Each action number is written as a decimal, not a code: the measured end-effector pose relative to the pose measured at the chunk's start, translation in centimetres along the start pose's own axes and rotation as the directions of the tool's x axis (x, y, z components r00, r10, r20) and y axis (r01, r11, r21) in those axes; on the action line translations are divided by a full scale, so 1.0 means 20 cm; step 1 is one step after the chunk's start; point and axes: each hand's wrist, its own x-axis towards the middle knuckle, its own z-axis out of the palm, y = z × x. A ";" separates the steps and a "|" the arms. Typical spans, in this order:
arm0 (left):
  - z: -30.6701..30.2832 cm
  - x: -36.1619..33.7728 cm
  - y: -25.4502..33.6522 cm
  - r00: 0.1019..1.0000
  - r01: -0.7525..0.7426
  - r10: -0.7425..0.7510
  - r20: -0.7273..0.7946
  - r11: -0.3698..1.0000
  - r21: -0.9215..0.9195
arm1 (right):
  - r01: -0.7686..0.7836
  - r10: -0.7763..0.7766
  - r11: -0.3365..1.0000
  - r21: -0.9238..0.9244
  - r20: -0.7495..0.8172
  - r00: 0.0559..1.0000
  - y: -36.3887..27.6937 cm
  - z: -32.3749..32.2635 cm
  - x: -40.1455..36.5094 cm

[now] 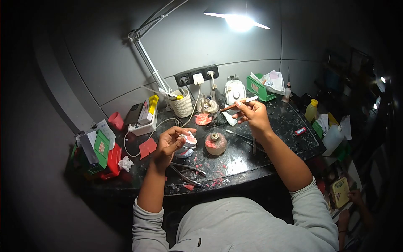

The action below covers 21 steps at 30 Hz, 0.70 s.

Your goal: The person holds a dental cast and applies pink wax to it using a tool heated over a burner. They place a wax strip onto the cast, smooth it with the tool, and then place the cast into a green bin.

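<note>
My left hand (170,145) is closed on a dental model (190,140) with white teeth and pink wax, held just above the bench. Below it shows a white and bluish base (184,153), partly hidden by my fingers. In my right hand (254,116) a wax knife (228,108) with a brown handle is pinched between thumb and fingers. Its metal tip points left, overlapping the edge of a pink wax piece (203,120) in this view. Between my hands stands a round spirit lamp (215,145) with a metal wick holder, pink smears on its body.
A metal instrument (239,135) lies right of the lamp; pliers-like handles (187,172) and wax scraps lie in front. Behind are a woven cup (181,105) of tools, a power strip (196,75) and a white device (234,92). At right, another person's hand (356,196) is near a yellow box (340,192).
</note>
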 end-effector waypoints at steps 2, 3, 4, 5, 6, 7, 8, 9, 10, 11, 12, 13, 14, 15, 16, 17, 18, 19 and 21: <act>-0.02 0.00 -0.02 1.000 0.005 -0.005 -0.001 1.000 0.000 | 0.007 -0.007 1.000 -0.016 -0.007 1.000 0.00 0.00 0.00; -0.02 0.00 -0.03 1.000 0.008 -0.008 0.007 1.000 0.003 | 0.007 -0.007 0.999 -0.032 -0.014 1.000 0.00 0.00 0.00; -0.02 0.00 -0.03 1.000 -0.005 0.005 0.007 1.000 0.008 | 0.012 -0.013 0.999 -0.045 -0.012 1.000 -0.01 0.01 -0.01; -0.02 0.01 -0.03 1.000 -0.011 0.011 -0.003 1.000 0.008 | 0.015 -0.015 1.000 -0.025 0.004 1.000 -0.01 0.01 -0.01; -0.01 0.00 -0.03 1.000 -0.001 0.001 -0.011 1.000 0.004 | 0.009 -0.009 1.000 -0.030 -0.005 1.000 -0.02 0.01 -0.01; -0.01 0.00 -0.02 1.000 0.005 -0.005 -0.017 1.000 0.001 | 0.008 -0.008 0.999 -0.034 -0.014 1.000 -0.02 0.01 -0.02; -0.02 0.00 -0.03 1.000 -0.006 0.006 -0.011 1.000 0.005 | 0.007 -0.007 1.000 -0.022 -0.008 1.000 -0.04 0.01 -0.02; -0.02 -0.01 -0.03 1.000 -0.004 0.004 -0.012 1.000 0.009 | 0.010 -0.010 1.000 -0.014 -0.001 1.000 -0.03 0.00 -0.02; -0.02 -0.01 -0.04 1.000 -0.019 0.019 -0.005 1.000 0.018 | 0.007 -0.007 1.000 -0.007 0.009 1.000 -0.03 -0.01 -0.02; -0.03 0.00 -0.04 0.999 -0.041 0.041 0.003 0.999 0.029 | 0.011 -0.011 1.000 -0.001 0.021 1.000 -0.04 -0.01 -0.01; -0.03 0.00 -0.03 0.999 -0.031 0.031 0.006 0.999 0.031 | 0.022 -0.022 1.000 0.003 0.024 0.999 -0.04 -0.01 -0.01; -0.02 0.01 -0.03 1.000 -0.031 0.030 0.008 0.999 0.027 | 0.020 -0.020 1.000 -0.002 0.018 1.000 -0.05 0.00 -0.01; -0.02 0.01 -0.03 1.000 -0.027 0.027 0.003 0.999 0.024 | 0.013 -0.012 1.000 -0.007 0.011 1.000 -0.04 0.00 -0.02; -0.02 0.00 -0.03 1.000 -0.022 0.022 -0.003 1.000 0.021 | 0.013 -0.013 1.000 -0.003 0.014 1.000 -0.05 0.00 -0.03; -0.02 0.00 -0.03 1.000 -0.023 0.024 -0.004 0.999 0.026 | 0.005 -0.004 1.000 -0.003 0.030 1.000 -0.06 0.00 -0.03; -0.02 0.00 -0.03 1.000 -0.020 0.020 -0.003 1.000 0.023 | -0.002 0.002 1.000 -0.003 0.045 0.999 -0.06 0.00 -0.03; -0.02 0.00 -0.03 1.000 -0.016 0.016 -0.001 1.000 0.019 | 0.006 -0.005 1.000 -0.011 0.049 0.999 -0.05 0.00 -0.02; -0.02 0.00 -0.03 1.000 -0.018 0.018 0.000 1.000 0.022 | 0.009 -0.009 1.000 -0.010 0.050 0.999 -0.05 -0.01 -0.02; -0.02 0.00 -0.03 1.000 -0.019 0.019 0.006 1.000 0.025 | 0.001 0.004 0.997 -0.071 0.071 0.997 -0.04 -0.01 -0.02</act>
